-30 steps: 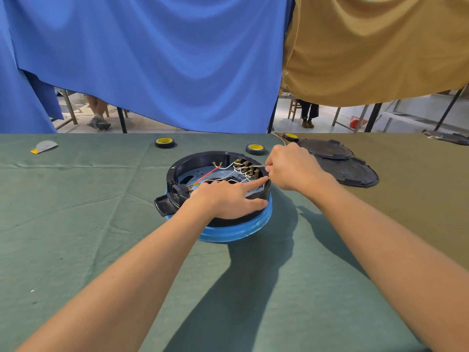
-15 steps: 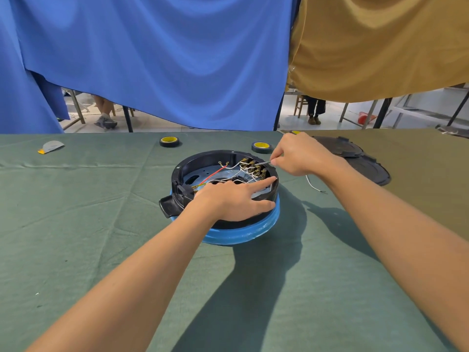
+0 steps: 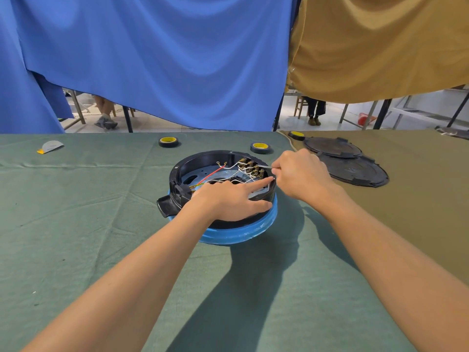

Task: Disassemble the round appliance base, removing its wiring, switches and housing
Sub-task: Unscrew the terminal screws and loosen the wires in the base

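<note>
Two black covers [image 3: 352,170] already lie aside on the bench [image 3: 88,224], but the round appliance base [image 3: 220,232] at its centre has wiring and switch block [image 3: 250,167] left, the left hand [image 3: 228,196] with its grip released, steadying the base, the right hand [image 3: 299,174] pinching a white wire [image 3: 264,166].

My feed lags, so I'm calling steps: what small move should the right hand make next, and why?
Probably a short pull rightward, off the terminal: the right hand pinches a white wire at the switch terminals, other wires are attached there, and the left hand braces the round appliance base.
</note>
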The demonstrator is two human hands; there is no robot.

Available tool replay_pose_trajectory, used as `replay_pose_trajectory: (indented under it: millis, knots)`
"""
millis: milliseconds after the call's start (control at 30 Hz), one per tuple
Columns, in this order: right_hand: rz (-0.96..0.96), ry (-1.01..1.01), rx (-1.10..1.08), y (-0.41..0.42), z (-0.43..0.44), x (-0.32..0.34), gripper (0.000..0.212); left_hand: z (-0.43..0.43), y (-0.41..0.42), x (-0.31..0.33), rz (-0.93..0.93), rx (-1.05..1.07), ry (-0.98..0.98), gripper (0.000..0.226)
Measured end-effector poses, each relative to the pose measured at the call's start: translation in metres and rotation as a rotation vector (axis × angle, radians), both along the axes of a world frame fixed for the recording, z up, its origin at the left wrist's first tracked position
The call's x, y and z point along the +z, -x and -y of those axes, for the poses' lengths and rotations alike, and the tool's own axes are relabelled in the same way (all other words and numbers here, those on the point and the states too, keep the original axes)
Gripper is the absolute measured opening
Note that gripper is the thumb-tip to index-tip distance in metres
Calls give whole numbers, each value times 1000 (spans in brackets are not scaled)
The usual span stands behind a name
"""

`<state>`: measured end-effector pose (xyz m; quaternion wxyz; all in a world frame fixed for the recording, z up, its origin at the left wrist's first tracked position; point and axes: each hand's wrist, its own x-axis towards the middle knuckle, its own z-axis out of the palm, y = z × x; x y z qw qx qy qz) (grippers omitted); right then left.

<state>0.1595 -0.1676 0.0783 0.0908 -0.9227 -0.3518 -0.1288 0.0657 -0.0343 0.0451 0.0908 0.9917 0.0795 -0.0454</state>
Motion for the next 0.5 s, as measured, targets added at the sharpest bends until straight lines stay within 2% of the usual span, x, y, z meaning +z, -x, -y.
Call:
replay_pose_trajectory:
  millis: [67,133,233,333,433,500]
  knots:
    - [23,2,5,1,0,1,29,0,0,0,-3,5,-4,59]
    - [13,-6,9,-1,1,1,37,-1,0,0,-9,4,20,61]
    - [-23,-16,3,-6,3,2,37,-4,-1,2,5,8,99,71]
    - [-89,-28,23,-12,2,6,39,-8,-1,2,17,23,182,70]
    - [-199,-45,71,-29,3,16,22,-8,-2,1,17,26,171,64]
    - [-303,-80,86,-41,4,24,19,-7,-3,2,17,34,168,61]
